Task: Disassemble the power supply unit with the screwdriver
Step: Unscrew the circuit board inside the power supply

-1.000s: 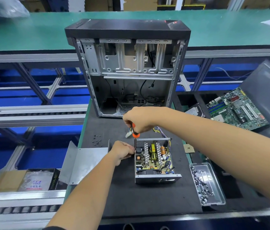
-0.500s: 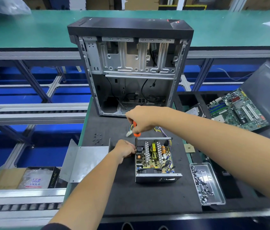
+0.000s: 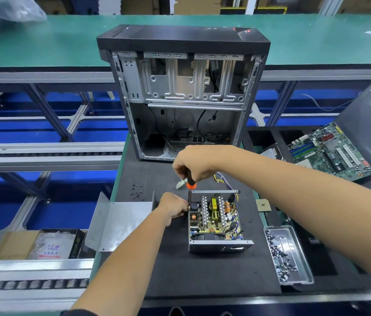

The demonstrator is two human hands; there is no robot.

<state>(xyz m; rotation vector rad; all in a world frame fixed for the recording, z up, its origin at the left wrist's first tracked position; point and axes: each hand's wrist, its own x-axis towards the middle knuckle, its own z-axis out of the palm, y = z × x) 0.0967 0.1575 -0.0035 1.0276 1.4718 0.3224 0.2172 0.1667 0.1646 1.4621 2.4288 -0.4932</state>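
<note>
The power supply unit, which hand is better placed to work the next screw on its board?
Right. The right hand already grips the screwdriver upright over the power supply unit's far left corner, while the left hand only steadies the casing's left wall.

The power supply unit (image 3: 216, 221) sits before the computer case (image 3: 183, 94), between cover plate (image 3: 120, 222) and screw tray (image 3: 288, 255).
</note>
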